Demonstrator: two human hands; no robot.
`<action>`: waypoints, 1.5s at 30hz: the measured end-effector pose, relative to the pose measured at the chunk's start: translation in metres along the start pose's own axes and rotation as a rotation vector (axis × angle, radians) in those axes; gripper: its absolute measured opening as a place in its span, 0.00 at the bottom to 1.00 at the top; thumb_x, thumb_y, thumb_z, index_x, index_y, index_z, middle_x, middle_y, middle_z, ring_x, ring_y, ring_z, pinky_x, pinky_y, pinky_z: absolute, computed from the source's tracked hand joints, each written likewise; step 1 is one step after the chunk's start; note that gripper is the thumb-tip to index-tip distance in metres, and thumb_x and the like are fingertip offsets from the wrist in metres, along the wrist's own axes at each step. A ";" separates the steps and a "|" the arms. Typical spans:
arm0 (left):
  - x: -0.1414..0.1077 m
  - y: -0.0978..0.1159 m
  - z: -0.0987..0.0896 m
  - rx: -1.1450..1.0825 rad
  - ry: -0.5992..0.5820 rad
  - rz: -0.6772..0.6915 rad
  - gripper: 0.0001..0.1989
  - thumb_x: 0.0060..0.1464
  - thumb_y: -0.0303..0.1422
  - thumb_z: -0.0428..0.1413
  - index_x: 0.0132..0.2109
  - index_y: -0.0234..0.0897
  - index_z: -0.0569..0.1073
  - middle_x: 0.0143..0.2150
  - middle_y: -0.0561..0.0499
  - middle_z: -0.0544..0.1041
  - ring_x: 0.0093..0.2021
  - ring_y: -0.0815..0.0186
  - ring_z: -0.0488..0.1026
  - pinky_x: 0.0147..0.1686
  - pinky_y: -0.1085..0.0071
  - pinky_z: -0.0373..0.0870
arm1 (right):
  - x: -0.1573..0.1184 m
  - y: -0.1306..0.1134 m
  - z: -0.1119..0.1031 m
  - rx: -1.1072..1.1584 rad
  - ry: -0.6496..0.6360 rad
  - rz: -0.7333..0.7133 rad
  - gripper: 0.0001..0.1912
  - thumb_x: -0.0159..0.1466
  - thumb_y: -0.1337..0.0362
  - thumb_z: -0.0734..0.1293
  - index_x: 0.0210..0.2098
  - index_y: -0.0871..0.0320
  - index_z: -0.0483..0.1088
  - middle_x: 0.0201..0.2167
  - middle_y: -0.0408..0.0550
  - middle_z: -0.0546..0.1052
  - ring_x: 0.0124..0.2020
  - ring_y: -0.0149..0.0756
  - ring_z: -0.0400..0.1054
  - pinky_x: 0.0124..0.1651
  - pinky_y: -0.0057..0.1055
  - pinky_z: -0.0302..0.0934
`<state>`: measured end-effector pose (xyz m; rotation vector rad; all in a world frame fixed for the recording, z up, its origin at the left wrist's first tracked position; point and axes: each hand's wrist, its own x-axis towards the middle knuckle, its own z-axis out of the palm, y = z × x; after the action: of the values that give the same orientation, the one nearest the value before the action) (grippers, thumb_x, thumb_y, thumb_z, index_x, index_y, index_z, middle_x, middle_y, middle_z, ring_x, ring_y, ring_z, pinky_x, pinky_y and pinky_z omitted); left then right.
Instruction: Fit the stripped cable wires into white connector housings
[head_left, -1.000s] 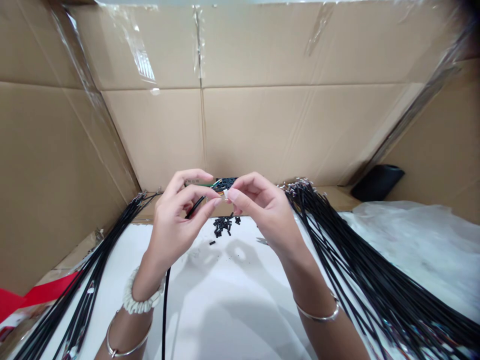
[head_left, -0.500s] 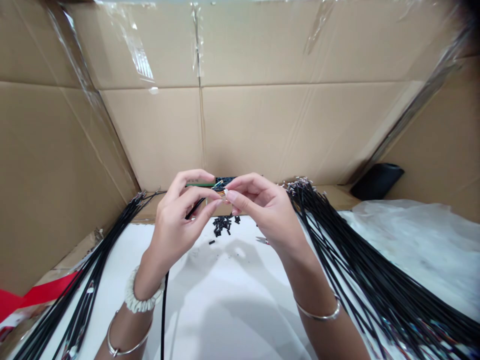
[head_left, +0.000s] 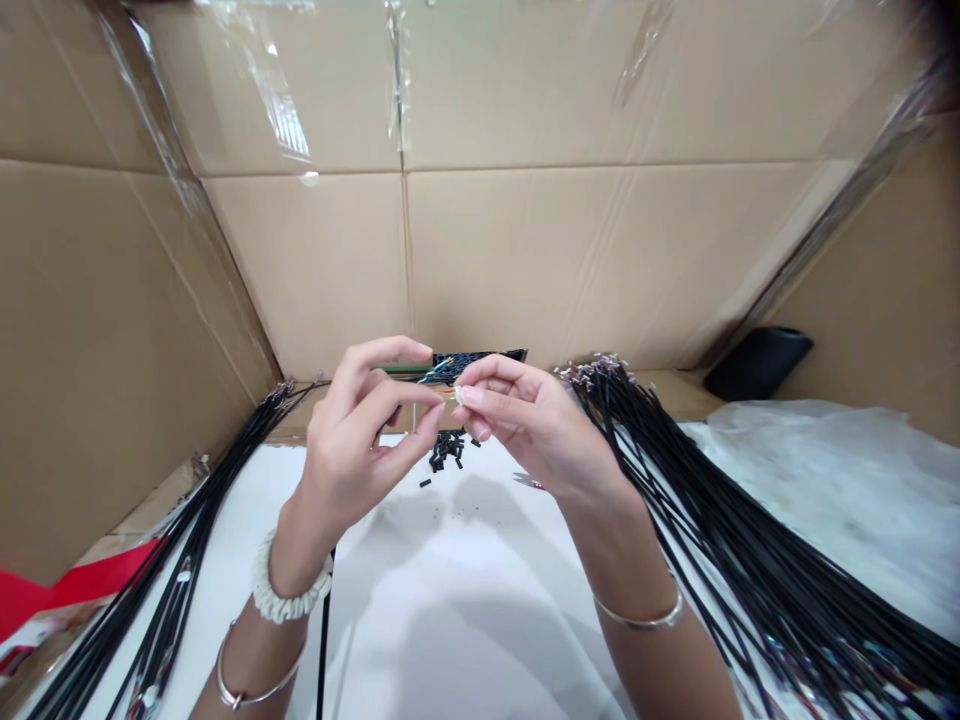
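White connector at right fingers; two black wire bundles flanking.

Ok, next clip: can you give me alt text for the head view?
The right hand pinches a small white connector beside the left hand. Black cable bundles lie on both sides on a white sheet, before cardboard walls.

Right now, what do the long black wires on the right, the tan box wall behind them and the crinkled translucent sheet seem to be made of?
The long black wires look plastic-sheathed: smooth, glossy, with metal-looking tips. The tan box wall is matte cardboard with fold creases. The crinkled translucent sheet is probably thin plastic film, from its wrinkles.
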<state>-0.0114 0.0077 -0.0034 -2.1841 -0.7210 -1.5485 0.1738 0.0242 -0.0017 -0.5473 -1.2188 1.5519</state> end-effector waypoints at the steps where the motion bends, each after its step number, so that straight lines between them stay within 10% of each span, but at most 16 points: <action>1: 0.000 0.000 0.000 0.003 0.004 0.004 0.06 0.56 0.22 0.64 0.38 0.36 0.76 0.50 0.47 0.76 0.26 0.77 0.68 0.25 0.74 0.70 | 0.000 0.000 0.000 0.009 -0.002 0.009 0.12 0.53 0.63 0.81 0.32 0.58 0.78 0.24 0.42 0.81 0.22 0.23 0.68 0.29 0.22 0.63; 45: -0.001 0.001 0.003 0.078 0.044 0.096 0.08 0.57 0.21 0.64 0.41 0.36 0.75 0.49 0.47 0.80 0.27 0.75 0.74 0.26 0.74 0.71 | -0.009 0.003 0.010 -0.173 0.060 -0.189 0.07 0.58 0.64 0.78 0.32 0.57 0.77 0.27 0.42 0.80 0.29 0.29 0.75 0.31 0.25 0.69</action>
<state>-0.0089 0.0086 -0.0054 -2.0900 -0.6424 -1.4906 0.1675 0.0124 -0.0024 -0.5689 -1.3266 1.2717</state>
